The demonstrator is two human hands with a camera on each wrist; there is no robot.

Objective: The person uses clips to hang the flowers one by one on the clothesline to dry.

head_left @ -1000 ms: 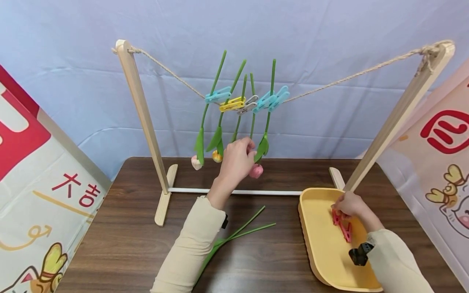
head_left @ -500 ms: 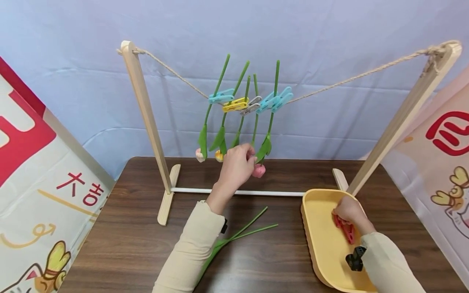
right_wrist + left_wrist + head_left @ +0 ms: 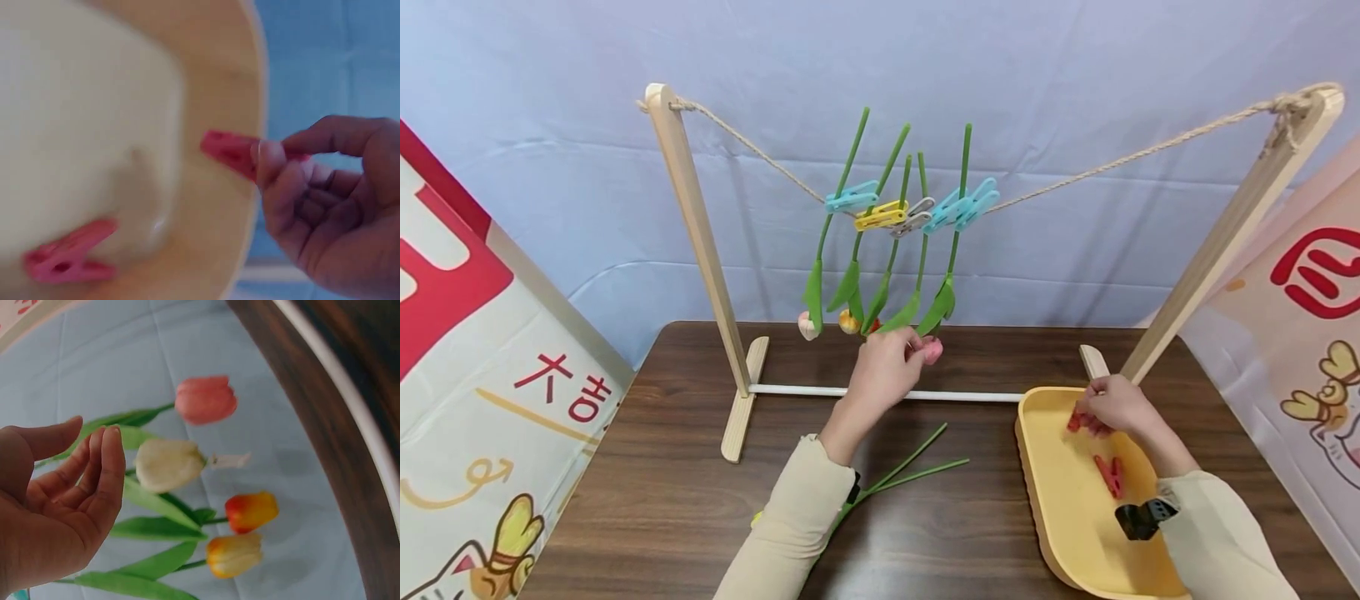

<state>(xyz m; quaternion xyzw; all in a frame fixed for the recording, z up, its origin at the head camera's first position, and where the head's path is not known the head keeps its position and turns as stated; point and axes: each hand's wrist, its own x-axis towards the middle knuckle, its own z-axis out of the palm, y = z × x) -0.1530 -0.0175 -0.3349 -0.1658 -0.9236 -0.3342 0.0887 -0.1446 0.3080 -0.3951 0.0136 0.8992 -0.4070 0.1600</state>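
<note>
Near the hanging tulips, my left hand (image 3: 883, 367) has loosely bent fingers with a gap to the thumb and holds nothing. In the left wrist view a pink tulip (image 3: 206, 400), a white tulip (image 3: 169, 464), an orange-red tulip (image 3: 250, 511) and a yellow tulip (image 3: 234, 555) hang beyond the fingers. Over the yellow tray (image 3: 1033, 483), my right hand (image 3: 1116, 404) pinches a red clothespin (image 3: 231, 150) between thumb and fingers. A second red clothespin (image 3: 1108, 477) lies on the tray floor. Blue, yellow and grey clothespins (image 3: 882, 215) clip the green stems to a rope.
The sagging rope (image 3: 1127, 148) runs between a left wooden post (image 3: 696, 233) and a right wooden post (image 3: 1232, 225). A white rod (image 3: 970, 396) joins their feet low down. Loose green stems (image 3: 910, 471) lie on the brown table (image 3: 647, 500), partly under my left sleeve.
My right hand has lifted one red clothespin off the other, toward the tray's back end. My left hand has moved slightly down from the stems and leaves to the blossoms.
</note>
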